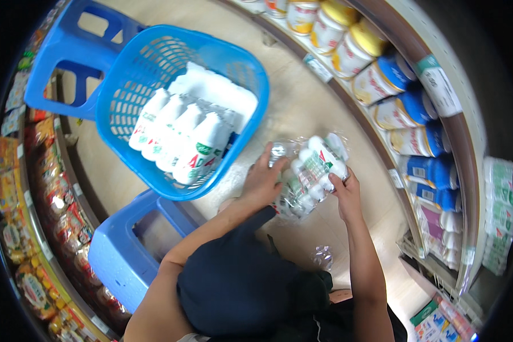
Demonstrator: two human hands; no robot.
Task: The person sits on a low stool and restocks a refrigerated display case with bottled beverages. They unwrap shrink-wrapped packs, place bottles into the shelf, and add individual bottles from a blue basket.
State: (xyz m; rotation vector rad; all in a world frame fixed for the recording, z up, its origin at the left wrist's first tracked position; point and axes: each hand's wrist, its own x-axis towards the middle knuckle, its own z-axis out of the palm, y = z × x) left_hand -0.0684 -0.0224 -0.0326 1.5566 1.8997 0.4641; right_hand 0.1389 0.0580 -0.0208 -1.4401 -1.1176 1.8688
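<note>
Small white bottles with green and red print, bundled in clear plastic wrap, make up a pack (312, 171) held over the floor in front of me. My right hand (346, 191) grips its near right side, thumb on top. At the pack's left side, the fingers of my left hand (262, 178) are curled at the loose clear wrap; some fingertips are hidden. To the left and farther off, a blue basket (260, 74) holds several larger white bottles (179, 134) with green and red print. A white pack (214, 85) lies behind them in the basket.
A blue plastic stool (43, 68) is beyond the basket, and another blue stool (117, 259) stands nearer on the left. Crumpled clear plastic (322, 257) lies on the floor. Shelves with lidded tubs (376, 82) curve along the right; shelves of packaged food (60, 194) line the left.
</note>
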